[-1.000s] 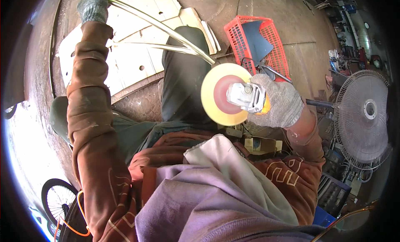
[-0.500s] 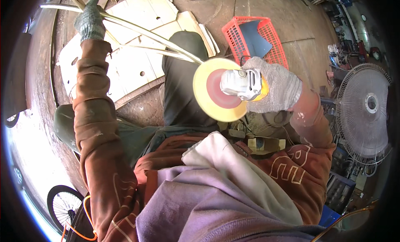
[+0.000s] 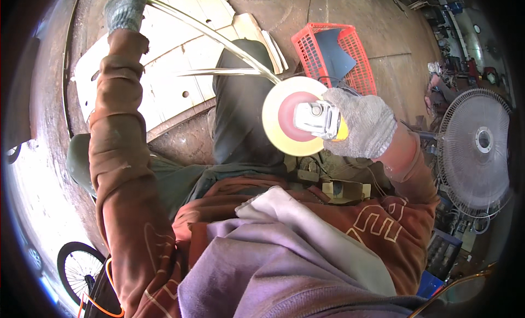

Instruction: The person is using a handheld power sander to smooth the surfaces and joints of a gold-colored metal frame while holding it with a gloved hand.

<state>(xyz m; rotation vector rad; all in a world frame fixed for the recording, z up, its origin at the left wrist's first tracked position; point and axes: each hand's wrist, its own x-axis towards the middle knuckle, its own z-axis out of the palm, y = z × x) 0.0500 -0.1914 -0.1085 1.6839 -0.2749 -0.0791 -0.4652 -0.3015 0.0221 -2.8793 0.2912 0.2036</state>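
My right hand [image 3: 362,123], in a grey knitted glove, is closed round the body of an angle grinder [image 3: 317,116]. The grinder has a silver head, a bit of yellow housing and a large yellow disc [image 3: 279,137] with a reddish centre. My left hand [image 3: 126,10], gloved too, is closed at the far left on a long, thin, shiny metal strip [image 3: 210,34]. This strip slopes down across my knee [image 3: 243,99] and meets a second strip [image 3: 219,71] at a narrow angle. Their joined tip is at the disc's upper left edge; whether it touches cannot be made out.
Flat cardboard sheets [image 3: 169,77] lie on the floor beyond my legs. A red plastic crate [image 3: 358,52] holds a dark sheet piece. At the right stands a grey fan [image 3: 476,148]; a small open carton [image 3: 350,192] sits by my lap. A bicycle wheel [image 3: 79,269] is lower left.
My left hand has moved farther away, to the top edge, shifting the metal strips with it. The grinder has moved slightly to the right, and the strips' tip has followed.
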